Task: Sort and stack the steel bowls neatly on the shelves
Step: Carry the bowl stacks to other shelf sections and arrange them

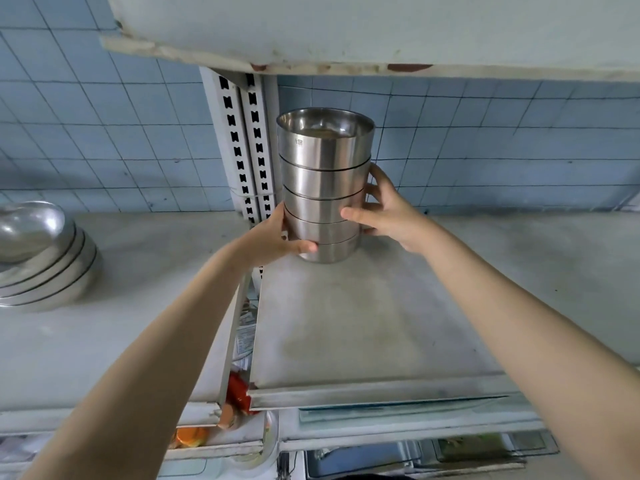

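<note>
A tall stack of several nested steel bowls [325, 181] stands upright at the back of the right-hand grey shelf [363, 323], near the tiled wall. My left hand [273, 239] grips the stack's lower left side, thumb across the front near the bottom. My right hand [388, 211] clasps the right side a little higher, fingers wrapped behind and thumb on the front. The stack's base looks to touch the shelf or sit just above it; I cannot tell which.
A stack of wider, shallow steel bowls [41, 258] sits on the left shelf. A perforated white upright post [242, 147] stands between the two shelves, just left of the stack. Another shelf [346, 36] hangs overhead. Lower shelves hold packets and containers [239, 389].
</note>
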A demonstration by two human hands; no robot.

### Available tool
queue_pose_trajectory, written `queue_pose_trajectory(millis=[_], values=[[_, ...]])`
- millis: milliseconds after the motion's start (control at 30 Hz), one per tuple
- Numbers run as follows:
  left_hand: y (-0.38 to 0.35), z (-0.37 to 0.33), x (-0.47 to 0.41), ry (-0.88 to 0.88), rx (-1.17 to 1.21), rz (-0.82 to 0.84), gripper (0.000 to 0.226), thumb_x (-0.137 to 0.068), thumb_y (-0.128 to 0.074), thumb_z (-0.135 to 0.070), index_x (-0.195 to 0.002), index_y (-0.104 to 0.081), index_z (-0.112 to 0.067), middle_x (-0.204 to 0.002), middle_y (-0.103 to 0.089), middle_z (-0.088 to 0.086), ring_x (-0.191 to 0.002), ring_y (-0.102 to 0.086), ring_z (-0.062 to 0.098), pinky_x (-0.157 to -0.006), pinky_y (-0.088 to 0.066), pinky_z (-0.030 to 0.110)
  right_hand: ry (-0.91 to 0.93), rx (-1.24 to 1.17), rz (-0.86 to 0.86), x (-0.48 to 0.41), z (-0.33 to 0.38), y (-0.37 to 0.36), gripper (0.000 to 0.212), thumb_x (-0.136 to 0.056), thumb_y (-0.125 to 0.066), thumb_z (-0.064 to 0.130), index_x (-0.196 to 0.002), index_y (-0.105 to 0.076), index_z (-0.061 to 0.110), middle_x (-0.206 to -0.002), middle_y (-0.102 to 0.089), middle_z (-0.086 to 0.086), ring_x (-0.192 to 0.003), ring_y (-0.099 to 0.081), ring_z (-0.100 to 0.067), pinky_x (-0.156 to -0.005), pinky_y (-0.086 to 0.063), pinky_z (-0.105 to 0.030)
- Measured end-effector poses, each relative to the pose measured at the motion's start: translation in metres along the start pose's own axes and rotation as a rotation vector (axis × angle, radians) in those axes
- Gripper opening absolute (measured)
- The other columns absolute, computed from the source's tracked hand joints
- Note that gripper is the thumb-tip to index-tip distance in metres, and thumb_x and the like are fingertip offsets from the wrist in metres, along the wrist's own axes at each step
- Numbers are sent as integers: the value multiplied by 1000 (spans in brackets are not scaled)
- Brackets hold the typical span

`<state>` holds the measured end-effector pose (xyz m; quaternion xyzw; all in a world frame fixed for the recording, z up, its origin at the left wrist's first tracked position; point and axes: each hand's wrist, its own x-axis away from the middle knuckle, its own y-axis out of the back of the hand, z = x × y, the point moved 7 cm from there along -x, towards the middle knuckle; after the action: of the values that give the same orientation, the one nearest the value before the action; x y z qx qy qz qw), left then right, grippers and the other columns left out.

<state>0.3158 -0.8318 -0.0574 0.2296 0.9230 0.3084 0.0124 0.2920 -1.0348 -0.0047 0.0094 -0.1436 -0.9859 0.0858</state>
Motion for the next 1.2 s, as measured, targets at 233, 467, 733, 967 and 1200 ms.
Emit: queue_pose_trajectory(millis=[233, 467, 733, 967, 1200], values=[[-1, -3, -8, -39, 60, -42, 121, -46, -83, -76, -145, -30, -31, -137, -59, -9, -125, -57, 12, -111, -43, 43, 70, 56, -24, -15, 22, 9, 114, -66, -88, 40, -152, -13, 44, -149, -38, 16, -121, -59, -15, -96, -54, -49], [1, -1, -16, -33, 16, -33, 112, -61, -84, -63, -149, -25, -28, -136, -55, -12, -125, -54, 9, -112, -40, 38, 117, 32, -64, -24, 37, 16, 99, -74, -86, 27, -150, -22, 27, -145, -44, 10, -131, -48, -14, -109, -43, -36], [0, 1, -21, -37, -1, -97, 100, -71, -82, -53, -148, -25, -25, -134, -50, -16, -123, -51, 8, -107, -38, 30, 170, 101, -22, -30, 52, 22, 92, -58, -87, 40, -140, -46, 24, -138, -57, 9, -127, -55, -13, -106, -48, -40], [4, -4, -20, -36, 18, -24, 113, -61, -84, -64, -149, -19, -32, -139, -51, -9, -128, -52, 13, -113, -40, 43, 159, 79, -31, -28, 50, 17, 108, -59, -88, 39, -150, -33, 25, -146, -51, 4, -132, -50, -12, -110, -44, -40], [47, -66, -7, -290, 270, -228, 91, -89, -72, -36, -157, -13, -23, -152, -44, 2, -138, -45, 13, -115, -39, 41, 199, -66, -130, -28, 77, 24, 122, -58, -84, 46, -157, -18, 15, -153, -43, -1, -139, -43, -10, -117, -34, -36]])
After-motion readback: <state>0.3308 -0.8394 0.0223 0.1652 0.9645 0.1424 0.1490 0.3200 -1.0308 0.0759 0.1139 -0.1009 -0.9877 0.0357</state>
